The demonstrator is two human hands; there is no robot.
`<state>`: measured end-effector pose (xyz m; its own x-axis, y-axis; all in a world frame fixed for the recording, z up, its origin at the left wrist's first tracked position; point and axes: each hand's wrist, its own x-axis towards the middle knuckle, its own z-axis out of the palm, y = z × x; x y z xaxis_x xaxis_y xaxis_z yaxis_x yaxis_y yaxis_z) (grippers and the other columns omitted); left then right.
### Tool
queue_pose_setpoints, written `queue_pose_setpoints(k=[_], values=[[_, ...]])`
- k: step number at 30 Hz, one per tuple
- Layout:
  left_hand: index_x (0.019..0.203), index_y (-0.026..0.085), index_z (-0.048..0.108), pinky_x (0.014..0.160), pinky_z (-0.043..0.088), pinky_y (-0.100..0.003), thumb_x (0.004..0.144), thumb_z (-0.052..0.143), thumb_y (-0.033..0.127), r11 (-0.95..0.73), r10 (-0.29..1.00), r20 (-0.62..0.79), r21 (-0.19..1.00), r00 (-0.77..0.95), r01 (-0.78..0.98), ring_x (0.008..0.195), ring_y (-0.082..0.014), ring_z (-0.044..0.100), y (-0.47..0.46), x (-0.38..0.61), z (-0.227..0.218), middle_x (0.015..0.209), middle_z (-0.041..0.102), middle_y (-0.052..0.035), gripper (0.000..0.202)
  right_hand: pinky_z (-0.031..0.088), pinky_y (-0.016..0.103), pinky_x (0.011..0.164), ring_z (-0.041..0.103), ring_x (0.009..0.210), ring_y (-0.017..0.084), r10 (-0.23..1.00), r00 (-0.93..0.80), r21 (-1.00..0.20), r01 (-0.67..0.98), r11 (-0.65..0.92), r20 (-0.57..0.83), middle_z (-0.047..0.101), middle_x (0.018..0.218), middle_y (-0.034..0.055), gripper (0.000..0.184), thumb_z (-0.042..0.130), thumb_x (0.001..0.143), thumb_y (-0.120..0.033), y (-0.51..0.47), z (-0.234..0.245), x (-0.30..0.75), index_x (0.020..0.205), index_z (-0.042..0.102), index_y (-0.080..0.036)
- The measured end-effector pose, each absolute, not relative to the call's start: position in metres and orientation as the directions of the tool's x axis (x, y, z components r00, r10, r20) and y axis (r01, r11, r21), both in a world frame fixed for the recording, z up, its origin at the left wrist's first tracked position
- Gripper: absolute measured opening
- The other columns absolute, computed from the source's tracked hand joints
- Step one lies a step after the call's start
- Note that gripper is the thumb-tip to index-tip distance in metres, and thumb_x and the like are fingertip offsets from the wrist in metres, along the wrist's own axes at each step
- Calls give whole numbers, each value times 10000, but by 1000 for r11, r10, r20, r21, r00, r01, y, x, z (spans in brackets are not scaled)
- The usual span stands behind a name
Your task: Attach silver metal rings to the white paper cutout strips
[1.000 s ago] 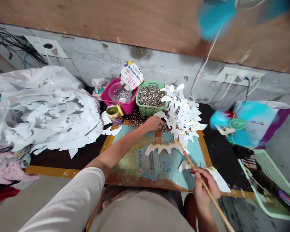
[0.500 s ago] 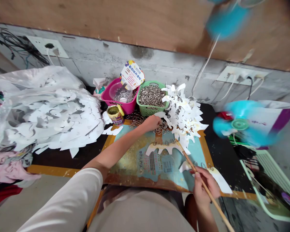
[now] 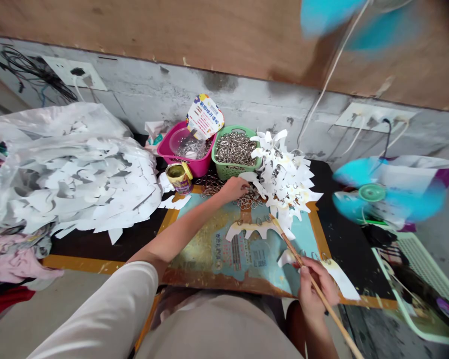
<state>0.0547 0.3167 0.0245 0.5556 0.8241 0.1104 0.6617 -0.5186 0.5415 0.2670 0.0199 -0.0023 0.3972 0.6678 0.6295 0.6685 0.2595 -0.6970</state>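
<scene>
In front of the green plastic basket (image 3: 228,172), my left hand (image 3: 235,188) curls over the loose heap of small metal rings (image 3: 249,200); I cannot tell whether it pinches one. My right hand (image 3: 316,289) is closed round the thin wooden stick (image 3: 292,249), whose tip meets the bunched white paper cut-outs (image 3: 284,179). I judge it should be held level so that none slide off.

The blue plastic fan (image 3: 391,199) is all blur. The thin wooden stick (image 3: 290,244) runs off the bottom.

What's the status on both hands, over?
Left hand on loose metal rings by green basket. Right hand grips wooden stick, tip at white cutout stack. Fan blurred at right.
</scene>
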Motion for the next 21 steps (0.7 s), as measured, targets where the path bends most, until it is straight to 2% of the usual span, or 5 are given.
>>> queue_pose_setpoints(k=[3,7,11,18,21], values=[[975,189,769,820,514,-277,843,583,175,-527,823,146,555,549,644,861,-206,696,315,54,24,962,769,-58,228,557,308,607,707,631,193,675,385,-703,652,284,630,743,802,58,102,640,889,-252,22,-2,266,932,697,-179],[825,167,744,778,509,-277,806,653,242,-523,830,180,577,528,627,765,-192,666,311,55,25,850,743,-60,120,560,307,607,715,637,194,664,384,-700,647,303,642,748,839,59,104,649,882,-228,23,-1,263,957,702,-179],[781,168,697,739,495,-248,770,640,164,-521,830,205,616,518,591,726,-162,642,305,57,23,789,711,-30,58,561,304,611,712,635,189,667,395,-711,638,296,632,746,833,58,96,647,883,-222,23,0,262,948,703,-179],[1136,186,619,689,514,-225,755,562,58,-446,870,196,705,453,552,710,-152,680,304,57,12,771,733,7,405,569,306,597,709,639,189,667,401,-718,629,297,628,740,830,62,92,649,882,-235,25,-6,261,939,702,-185],[982,176,692,715,530,-239,769,579,78,-401,891,171,729,420,555,768,-170,705,303,55,11,815,754,-25,261,580,314,597,714,634,193,671,395,-719,624,306,628,745,819,60,82,649,880,-244,27,-9,260,925,693,-191]])
